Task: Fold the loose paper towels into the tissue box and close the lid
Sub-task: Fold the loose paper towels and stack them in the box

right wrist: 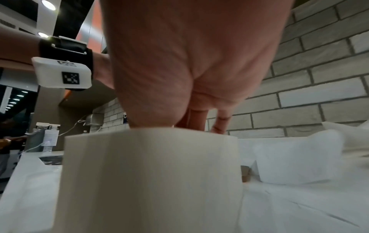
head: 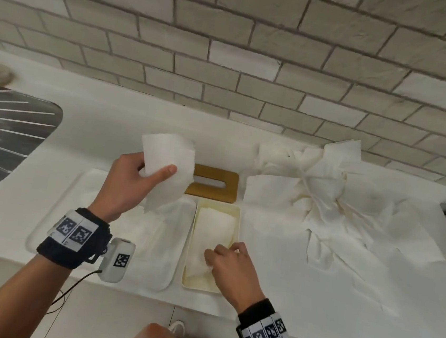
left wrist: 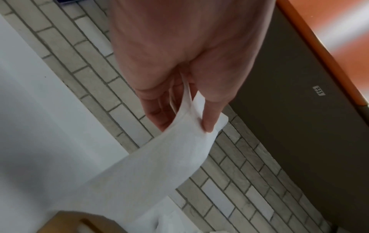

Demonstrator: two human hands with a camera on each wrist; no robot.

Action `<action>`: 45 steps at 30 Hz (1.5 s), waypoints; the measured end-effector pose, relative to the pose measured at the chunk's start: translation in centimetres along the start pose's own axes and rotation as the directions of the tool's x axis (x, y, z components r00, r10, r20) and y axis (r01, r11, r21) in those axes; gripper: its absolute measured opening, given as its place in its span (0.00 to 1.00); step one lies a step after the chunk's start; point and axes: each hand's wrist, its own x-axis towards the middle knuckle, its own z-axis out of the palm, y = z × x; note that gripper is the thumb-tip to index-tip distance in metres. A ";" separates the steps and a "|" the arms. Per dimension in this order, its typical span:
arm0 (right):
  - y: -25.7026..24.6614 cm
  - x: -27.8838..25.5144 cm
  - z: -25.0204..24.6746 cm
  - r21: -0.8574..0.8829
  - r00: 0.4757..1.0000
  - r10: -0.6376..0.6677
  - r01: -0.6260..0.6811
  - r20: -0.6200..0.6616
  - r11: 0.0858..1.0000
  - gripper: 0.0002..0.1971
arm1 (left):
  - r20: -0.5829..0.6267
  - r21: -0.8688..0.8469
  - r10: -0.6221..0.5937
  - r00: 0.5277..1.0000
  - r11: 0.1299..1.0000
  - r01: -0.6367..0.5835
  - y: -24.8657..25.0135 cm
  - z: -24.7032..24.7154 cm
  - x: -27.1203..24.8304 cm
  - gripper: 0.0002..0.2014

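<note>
A cream tissue box (head: 219, 204) stands open on the white counter, with folded paper towel (head: 214, 231) lying inside it. My right hand (head: 225, 257) reaches into the box's near end, and its fingertips press down on the towel there. In the right wrist view the fingers (right wrist: 197, 119) dip behind the box wall (right wrist: 149, 173). My left hand (head: 158, 170) is raised behind and left of the box, and between thumb and fingers it pinches a white towel strip (head: 168, 155). The strip (left wrist: 159, 165) hangs from that hand (left wrist: 185, 119). The wooden slotted lid (head: 212, 185) lies flat behind the box.
A big heap of loose paper towels (head: 323, 196) covers the counter to the right, up to the brick wall. Left of the box is a shallow white tray (head: 54, 214) with flat towel on it. A steel sink (head: 4, 140) sits far left. The counter's front edge is near me.
</note>
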 end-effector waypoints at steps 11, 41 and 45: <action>0.6 -0.9 -11.7 0.910 0.776 0.540 0.104 -0.326 0.401 0.22 | 0.456 0.036 0.129 0.880 0.986 -0.162 5.0 2.9 -1.4 0.17; -0.7 -4.5 -8.3 0.975 0.766 0.604 0.152 -0.220 0.162 0.25 | 0.607 0.134 0.298 0.737 0.875 -0.465 7.3 7.7 0.6 0.08; -0.5 -4.6 -5.2 0.862 0.862 0.487 -0.137 -0.139 0.489 0.11 | 0.672 0.197 0.172 0.721 0.897 -0.397 3.2 10.1 2.1 0.09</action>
